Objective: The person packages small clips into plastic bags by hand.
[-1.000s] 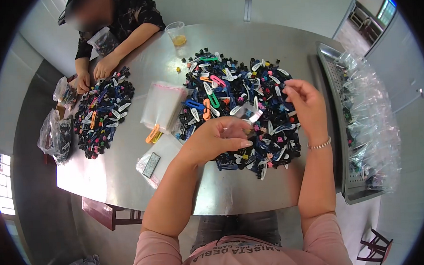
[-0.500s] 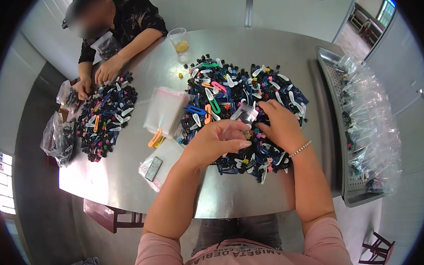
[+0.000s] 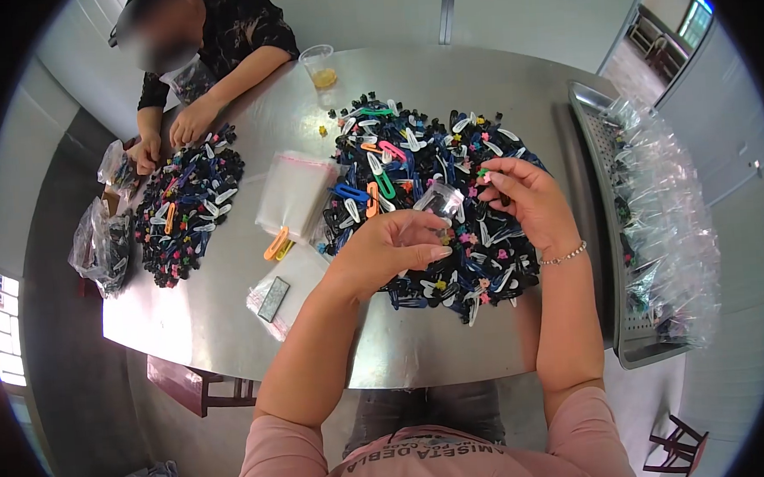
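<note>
My left hand point(image 3: 400, 248) holds a small clear plastic bag point(image 3: 440, 203) by its lower part, over the big pile of hair clips point(image 3: 413, 163). The pile mixes black, navy and white clips with small coloured ones. Above its right side, my right hand point(image 3: 522, 198) pinches a few small clips point(image 3: 488, 176), one with a pink and green piece, between thumb and fingers. A stack of empty clear bags point(image 3: 292, 196) lies left of the pile, with orange and yellow clips point(image 3: 279, 244) at its lower edge.
A co-worker's hands point(image 3: 165, 142) are at a smaller clip pile point(image 3: 188, 205) on the left. Filled bags point(image 3: 101, 244) lie beyond it. A plastic cup point(image 3: 321, 68) stands at the back. On the right, a metal tray point(image 3: 612, 313) holds many bags point(image 3: 666, 224).
My right hand has lifted off the pile and moved slightly right, now with small clips in its fingers. My left hand still holds the bag in nearly the same place.
</note>
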{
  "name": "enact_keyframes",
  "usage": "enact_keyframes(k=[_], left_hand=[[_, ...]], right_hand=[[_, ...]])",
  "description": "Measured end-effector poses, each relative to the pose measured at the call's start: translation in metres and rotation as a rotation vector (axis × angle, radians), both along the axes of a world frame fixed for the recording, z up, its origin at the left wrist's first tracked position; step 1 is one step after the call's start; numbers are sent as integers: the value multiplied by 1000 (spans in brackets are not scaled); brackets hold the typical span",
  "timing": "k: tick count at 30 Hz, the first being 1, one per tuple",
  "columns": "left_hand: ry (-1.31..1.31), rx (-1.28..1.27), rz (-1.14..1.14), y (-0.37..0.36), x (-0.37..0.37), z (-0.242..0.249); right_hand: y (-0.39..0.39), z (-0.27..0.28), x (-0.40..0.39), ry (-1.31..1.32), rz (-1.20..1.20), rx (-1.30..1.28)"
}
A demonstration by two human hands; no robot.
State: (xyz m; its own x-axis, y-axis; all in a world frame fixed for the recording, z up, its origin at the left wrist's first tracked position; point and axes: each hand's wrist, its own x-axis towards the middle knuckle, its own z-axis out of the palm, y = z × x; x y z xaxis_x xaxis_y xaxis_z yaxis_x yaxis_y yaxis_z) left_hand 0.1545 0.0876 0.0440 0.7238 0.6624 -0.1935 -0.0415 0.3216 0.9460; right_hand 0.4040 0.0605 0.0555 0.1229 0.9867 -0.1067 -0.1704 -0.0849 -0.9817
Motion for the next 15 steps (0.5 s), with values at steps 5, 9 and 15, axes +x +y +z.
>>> enact_keyframes(k=[5, 9, 15], left_hand=[[80, 9, 44, -1, 1, 4], [99, -15, 54, -1, 2, 3], [-23, -152, -22, -7, 3, 6]], right_hand=[[1, -1, 5, 184, 88, 22], [-1, 0, 3, 294, 139, 31], [-15, 17, -16, 18, 71, 219]])
